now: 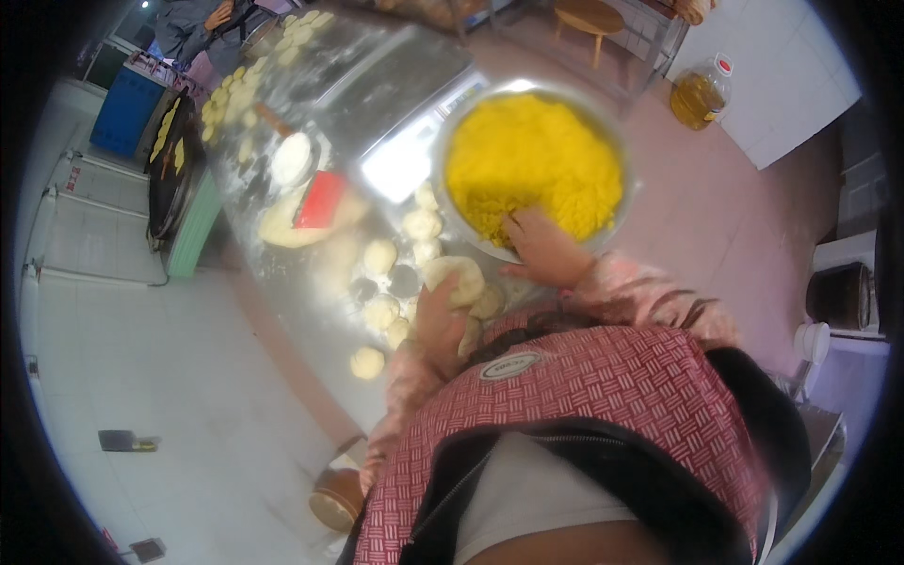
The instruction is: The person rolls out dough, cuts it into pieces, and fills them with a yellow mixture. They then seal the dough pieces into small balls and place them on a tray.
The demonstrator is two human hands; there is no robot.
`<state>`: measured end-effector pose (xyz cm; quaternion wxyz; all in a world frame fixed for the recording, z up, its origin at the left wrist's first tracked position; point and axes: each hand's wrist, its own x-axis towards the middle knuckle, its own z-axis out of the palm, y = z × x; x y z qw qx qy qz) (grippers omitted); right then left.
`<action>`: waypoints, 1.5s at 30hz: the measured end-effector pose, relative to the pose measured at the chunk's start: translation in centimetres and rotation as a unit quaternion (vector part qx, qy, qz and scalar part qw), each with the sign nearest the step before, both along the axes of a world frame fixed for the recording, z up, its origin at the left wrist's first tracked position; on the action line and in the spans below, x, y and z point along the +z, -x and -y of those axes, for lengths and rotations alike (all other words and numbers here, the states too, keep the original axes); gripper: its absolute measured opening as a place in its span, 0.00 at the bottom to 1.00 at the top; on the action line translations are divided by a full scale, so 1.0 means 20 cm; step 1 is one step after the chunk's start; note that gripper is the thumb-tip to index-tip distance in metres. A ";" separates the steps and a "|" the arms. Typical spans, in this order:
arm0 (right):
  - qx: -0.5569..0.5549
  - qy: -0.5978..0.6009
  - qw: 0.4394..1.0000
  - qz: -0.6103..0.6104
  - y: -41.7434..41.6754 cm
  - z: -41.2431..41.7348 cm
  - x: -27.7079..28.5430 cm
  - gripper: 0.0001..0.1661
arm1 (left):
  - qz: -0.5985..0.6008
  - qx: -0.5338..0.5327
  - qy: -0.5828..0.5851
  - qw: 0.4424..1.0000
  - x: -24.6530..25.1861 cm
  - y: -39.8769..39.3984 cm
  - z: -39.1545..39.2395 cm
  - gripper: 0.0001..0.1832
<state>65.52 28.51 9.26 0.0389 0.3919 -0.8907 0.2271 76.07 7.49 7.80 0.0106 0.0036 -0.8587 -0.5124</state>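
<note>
My left hand [439,321] holds a flattened round of dough [462,277] low over the steel table, close to my apron. The fingertips of my right hand [549,244] touch the crumbly yellow filling [537,155] at the near side of a large metal bowl [631,185]. Whether those fingers have closed on any filling is hidden. Around my left hand lie several pale dough balls [381,256], some partly behind the hand.
A red dough scraper [319,200] rests on a larger dough piece [282,227], beside a bowl of white flour [291,159]. A digital scale [399,166] adjoins the filling bowl. Small dough pieces [236,95] cover the far end near another person [191,32]. An oil jug [699,95] stands right.
</note>
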 end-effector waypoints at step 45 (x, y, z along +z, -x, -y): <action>0.024 0.105 0.994 0.002 -0.03 -0.11 0.04 0.08 | 0.046 0.085 -0.318 0.943 0.10 0.02 -0.08 0.21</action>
